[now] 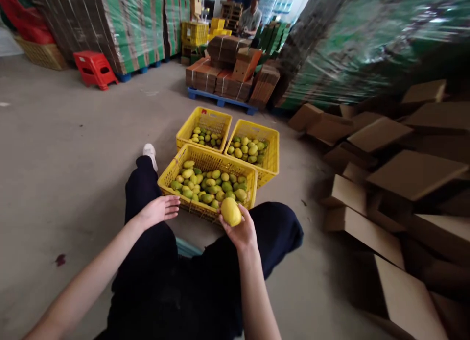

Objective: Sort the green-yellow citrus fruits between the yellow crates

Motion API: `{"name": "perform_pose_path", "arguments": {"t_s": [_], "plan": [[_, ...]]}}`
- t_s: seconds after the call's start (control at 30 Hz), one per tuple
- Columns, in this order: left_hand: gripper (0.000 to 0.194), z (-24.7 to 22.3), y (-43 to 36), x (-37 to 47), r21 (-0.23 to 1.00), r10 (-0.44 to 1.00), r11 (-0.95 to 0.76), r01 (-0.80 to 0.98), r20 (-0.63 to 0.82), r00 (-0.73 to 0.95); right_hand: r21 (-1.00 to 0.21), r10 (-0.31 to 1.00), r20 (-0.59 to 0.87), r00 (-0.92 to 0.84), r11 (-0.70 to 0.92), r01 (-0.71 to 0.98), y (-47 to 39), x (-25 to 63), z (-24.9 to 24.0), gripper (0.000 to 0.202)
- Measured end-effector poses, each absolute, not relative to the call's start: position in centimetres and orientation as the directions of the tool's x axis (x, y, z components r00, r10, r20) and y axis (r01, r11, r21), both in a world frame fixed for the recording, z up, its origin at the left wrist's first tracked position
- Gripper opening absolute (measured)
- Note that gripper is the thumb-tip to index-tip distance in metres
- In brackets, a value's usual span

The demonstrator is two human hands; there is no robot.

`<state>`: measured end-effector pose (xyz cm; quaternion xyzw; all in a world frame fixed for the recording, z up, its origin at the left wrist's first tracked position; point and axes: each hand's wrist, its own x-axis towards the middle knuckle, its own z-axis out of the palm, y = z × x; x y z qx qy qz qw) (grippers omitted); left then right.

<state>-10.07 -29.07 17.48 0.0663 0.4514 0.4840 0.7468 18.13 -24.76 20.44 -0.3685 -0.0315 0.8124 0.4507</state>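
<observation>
A yellow lemon [231, 212] rests in my right hand [242, 230], with the fingers curled round its underside and side. That hand is just over the near right part of the front yellow crate [206, 155]. Inside this crate lie several yellow and green lemons [212, 182]. My left hand [159, 212] is held with fingers stretched out by the crate's near left corner, and nothing is in it. Behind stand two more yellow crates, the back left one [178, 134] and the back right one [270, 171], each with lemons in the bottom.
Open cardboard boxes [418, 173] are heaped on the right. Farther off, flattened cartons [229, 87] lie on a blue pallet [220, 101], and a person [251, 17] sits behind them. A red stool [94, 68] stands at the left, near wrapped stacks [135, 24].
</observation>
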Motion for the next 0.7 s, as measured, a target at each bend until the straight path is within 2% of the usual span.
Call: {"name": "perform_pose_path", "arguments": {"t_s": [0.17,0.4,0.7], "plan": [[0.028,17.6,-27.6,-10.0,0.509,0.809,0.483,-0.713,-0.571,0.14,-0.352,0.728,-0.6,-0.332,-0.613,-0.707,-25.9,17.9,21.1,0.027],[0.026,12.8,-28.0,-11.2,0.407,0.785,0.474,-0.781,-0.597,0.165,-0.463,0.729,-0.662,-0.177,-0.582,-0.668,-25.3,17.5,20.5,0.027],[0.031,12.0,-30.6,-14.4,0.426,0.733,0.377,-0.822,-0.68,-0.016,-0.495,0.702,-0.709,-0.076,-0.571,-0.655,-28.0,16.3,21.2,0.028]]}}
